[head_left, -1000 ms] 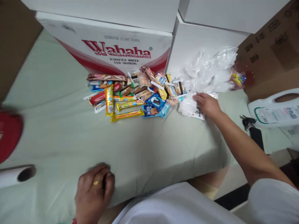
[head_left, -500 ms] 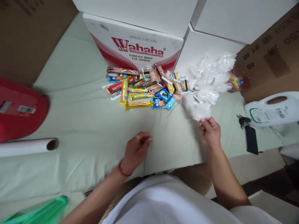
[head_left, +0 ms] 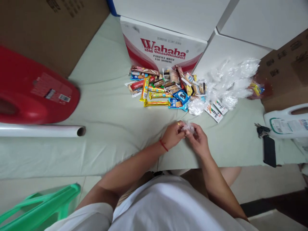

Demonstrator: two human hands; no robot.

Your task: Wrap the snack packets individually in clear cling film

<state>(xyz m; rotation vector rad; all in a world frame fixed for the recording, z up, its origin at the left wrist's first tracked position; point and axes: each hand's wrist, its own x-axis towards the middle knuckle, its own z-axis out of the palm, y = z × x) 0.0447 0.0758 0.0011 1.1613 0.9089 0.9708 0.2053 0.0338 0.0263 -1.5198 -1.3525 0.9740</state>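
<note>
Near the table's front edge, my left hand (head_left: 173, 134) and my right hand (head_left: 198, 138) meet, both closed on a crumpled clear plastic bag (head_left: 188, 128). Beyond them lies a heap of wrapped snacks (head_left: 163, 88), with several yellow-wrapped bars (head_left: 157, 103) at its near side. Right of the heap is a pile of crumpled clear plastic bags (head_left: 231, 78); one bag (head_left: 196, 106) sits apart at the near end. Two small white packets (head_left: 214, 113) rest beside that pile.
A white-and-red carton (head_left: 166, 48) stands behind the snacks. To the left are a red jug (head_left: 38, 89) and a white roll (head_left: 40, 131). A white jug (head_left: 288, 122), keys (head_left: 262, 128) and a black phone (head_left: 269, 150) lie right. A green stool (head_left: 45, 208) stands below.
My right hand has come back from the plastic pile with a bag. My left hand has moved right and now grips it too. Two white packets are now exposed. The view has shifted left.
</note>
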